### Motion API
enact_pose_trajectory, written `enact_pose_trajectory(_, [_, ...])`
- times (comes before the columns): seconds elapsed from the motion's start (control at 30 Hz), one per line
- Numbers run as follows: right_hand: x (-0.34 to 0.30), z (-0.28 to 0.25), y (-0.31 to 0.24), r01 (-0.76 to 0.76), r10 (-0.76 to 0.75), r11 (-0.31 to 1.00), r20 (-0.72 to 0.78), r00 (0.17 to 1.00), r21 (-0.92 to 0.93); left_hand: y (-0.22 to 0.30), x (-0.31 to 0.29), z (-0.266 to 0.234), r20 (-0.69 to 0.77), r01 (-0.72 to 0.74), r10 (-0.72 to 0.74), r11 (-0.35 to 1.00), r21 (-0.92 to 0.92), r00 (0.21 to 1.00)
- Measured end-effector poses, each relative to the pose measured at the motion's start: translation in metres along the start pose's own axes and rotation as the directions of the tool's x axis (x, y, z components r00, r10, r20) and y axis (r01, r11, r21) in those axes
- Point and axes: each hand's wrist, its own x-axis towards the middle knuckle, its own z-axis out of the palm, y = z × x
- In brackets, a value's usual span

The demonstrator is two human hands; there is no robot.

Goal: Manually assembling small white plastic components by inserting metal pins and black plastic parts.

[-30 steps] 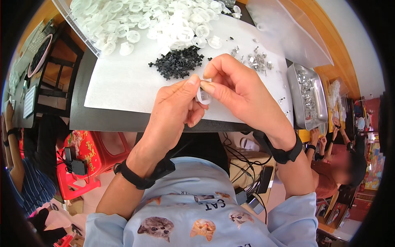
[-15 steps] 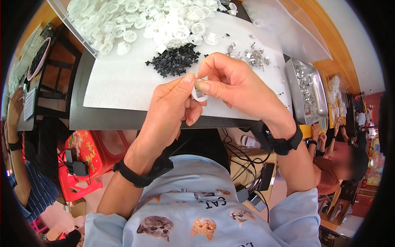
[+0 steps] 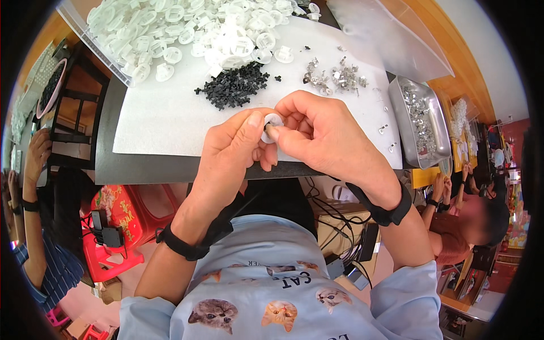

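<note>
My left hand (image 3: 235, 141) pinches a small round white plastic part (image 3: 274, 119) over the front edge of the table. The thumb of my right hand (image 3: 317, 127) presses on the middle of this part, where a dark spot shows; its other fingers curl behind. Whether my right fingers also hold a small piece is hidden. Just beyond my hands lies a heap of small black cross-shaped pieces (image 3: 235, 85). Farther back is a big pile of similar white plastic parts (image 3: 187, 28). Small metal clips (image 3: 347, 76) lie scattered to the right of the black heap.
A metal tray (image 3: 422, 122) of metal pieces stands at the table's right edge. A clear plastic bin (image 3: 96, 48) lies behind, under the white pile. Red plastic stools (image 3: 122, 226) stand at left, and cables (image 3: 345, 226) hang below the table. Other people work on both sides.
My right hand has come down and its thumb now presses into the white part, which is turned more face-up. The view has shifted slightly.
</note>
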Motion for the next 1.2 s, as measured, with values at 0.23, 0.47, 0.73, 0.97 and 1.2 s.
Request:
enact_pose_trajectory(0.23, [0.000, 0.011, 0.013, 0.184, -0.201, 0.962, -0.067, 0.977, -0.202, -0.004, -0.001, 0.008, -0.050, -0.059, 0.056, 0.997, -0.056, 0.997])
enact_pose_trajectory(0.47, [-0.002, 0.018, 0.013, 0.228, -0.270, 0.931, -0.118, 0.956, -0.284, -0.007, -0.002, 0.009, -0.068, -0.079, 0.080, 0.997, 0.015, 0.994])
enact_pose_trajectory(0.73, [-0.002, 0.019, 0.014, 0.203, -0.239, 0.945, -0.120, 0.963, -0.256, -0.008, -0.001, 0.010, -0.084, -0.090, 0.092, 0.996, 0.030, 0.992])
enact_pose_trajectory(0.97, [-0.007, 0.007, 0.012, 0.220, -0.265, 0.945, -0.171, 0.949, -0.241, -0.001, 0.001, 0.004, -0.020, -0.034, 0.032, 0.988, -0.148, 0.999])
enact_pose_trajectory(1.2, [-0.002, 0.023, 0.017, 0.266, -0.283, 0.958, -0.193, 0.939, -0.112, -0.002, 0.002, 0.009, -0.081, -0.059, 0.043, 0.974, -0.217, 0.996])
